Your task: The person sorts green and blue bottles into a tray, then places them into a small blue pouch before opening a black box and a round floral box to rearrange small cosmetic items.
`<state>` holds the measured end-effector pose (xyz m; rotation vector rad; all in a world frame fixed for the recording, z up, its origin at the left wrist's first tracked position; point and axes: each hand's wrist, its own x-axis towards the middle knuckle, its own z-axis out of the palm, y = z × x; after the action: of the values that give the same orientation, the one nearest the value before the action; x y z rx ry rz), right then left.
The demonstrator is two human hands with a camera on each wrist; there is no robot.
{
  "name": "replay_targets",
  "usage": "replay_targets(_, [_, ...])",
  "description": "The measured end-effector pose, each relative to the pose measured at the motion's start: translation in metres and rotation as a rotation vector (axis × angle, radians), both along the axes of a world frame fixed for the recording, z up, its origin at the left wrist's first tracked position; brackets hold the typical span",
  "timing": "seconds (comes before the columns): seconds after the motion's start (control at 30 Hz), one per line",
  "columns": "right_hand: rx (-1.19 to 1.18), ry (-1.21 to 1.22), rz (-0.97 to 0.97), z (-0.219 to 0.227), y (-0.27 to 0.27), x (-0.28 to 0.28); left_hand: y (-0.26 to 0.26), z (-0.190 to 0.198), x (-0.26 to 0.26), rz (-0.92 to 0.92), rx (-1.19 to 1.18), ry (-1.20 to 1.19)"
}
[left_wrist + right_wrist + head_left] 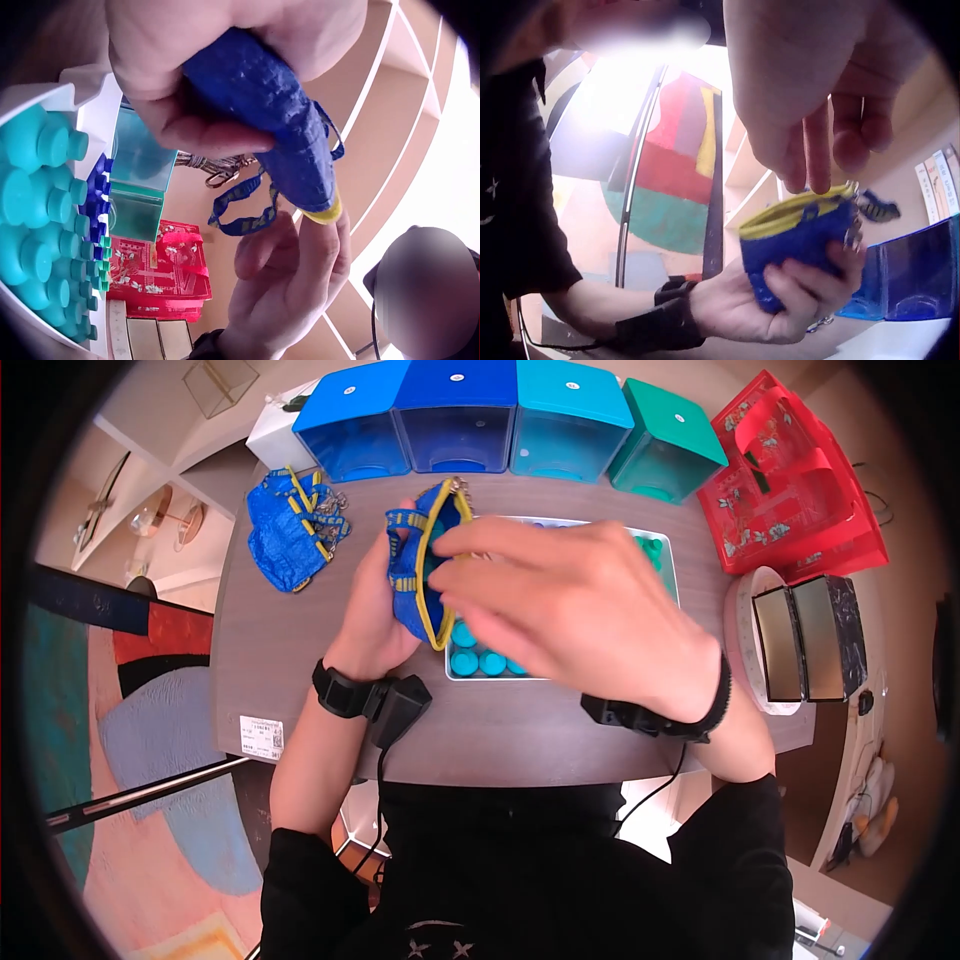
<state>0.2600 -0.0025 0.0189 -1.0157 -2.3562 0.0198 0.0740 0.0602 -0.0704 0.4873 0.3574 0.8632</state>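
My left hand [365,615] grips a small blue zip pouch [408,590] with yellow trim, patterned straps and a metal chain. The pouch's mouth stands open toward my right hand [590,610]. In the right wrist view the right fingers point down, right at the yellow rim of the pouch [795,247], with nothing visible between them. From the left wrist, the left fingers and thumb curl round the pouch body [255,82], and the right hand [277,300] is beyond its mouth. The inside of the pouch is mostly hidden.
Under my right forearm lies a white tray [480,679] of teal bottles [464,661], with blue and green ones behind. Another blue pouch [285,540] lies at left. Several blue and green boxes [455,420] line the back. Red bags [790,490] and a dark-edged case [808,640] stand right.
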Motion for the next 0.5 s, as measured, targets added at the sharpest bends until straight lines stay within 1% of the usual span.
replay_targets(0.03, [0.062, 0.132, 0.032, 0.0, 0.002, 0.008, -0.003, 0.004, 0.003, 0.156, -0.038, 0.127])
replay_targets(0.07, [0.05, 0.129, -0.002, 0.007, 0.002, 0.021, 0.005, -0.008, -0.006, 0.079, -0.099, 0.088])
replay_targets(0.1, [0.016, 0.13, -0.088, 0.011, 0.002, 0.031, 0.011, -0.018, -0.012, 0.078, -0.101, 0.084])
replay_targets(0.13, [-0.021, 0.155, -0.128, 0.016, 0.003, 0.043, 0.017, -0.025, -0.016, -0.009, -0.06, 0.034])
replay_targets(0.17, [-0.111, 0.16, -0.212, 0.018, 0.004, 0.055, 0.022, -0.028, -0.016, -0.097, -0.014, -0.016])
replay_targets(0.2, [-0.128, 0.073, -0.256, 0.015, 0.006, 0.071, 0.014, -0.016, -0.009, -0.011, -0.018, 0.11])
replay_targets(0.23, [-0.146, -0.013, -0.302, 0.011, 0.006, 0.085, 0.011, -0.014, -0.008, -0.015, -0.013, 0.107])
replay_targets(0.27, [-0.143, -0.015, -0.309, 0.009, 0.004, 0.095, 0.01, -0.013, -0.006, 0.04, -0.035, 0.15])
replay_targets(0.33, [-0.348, -0.004, -0.314, 0.007, 0.0, 0.111, 0.008, -0.012, -0.003, 0.12, -0.082, 0.204])
replay_targets(0.37, [-0.349, -0.004, -0.319, 0.006, -0.002, 0.117, 0.011, -0.017, -0.006, 0.064, -0.05, 0.148])
replay_targets(0.43, [-0.512, -0.13, -0.46, 0.002, -0.006, 0.125, 0.015, -0.024, -0.009, 0.048, -0.042, 0.123])
replay_targets(0.47, [-0.515, -0.123, -0.464, -0.002, -0.007, 0.128, 0.013, -0.023, -0.009, 0.042, -0.043, 0.129])
replay_targets(0.5, [-0.526, -0.183, -0.507, -0.006, -0.008, 0.131, 0.011, -0.022, -0.009, 0.063, -0.062, 0.134])
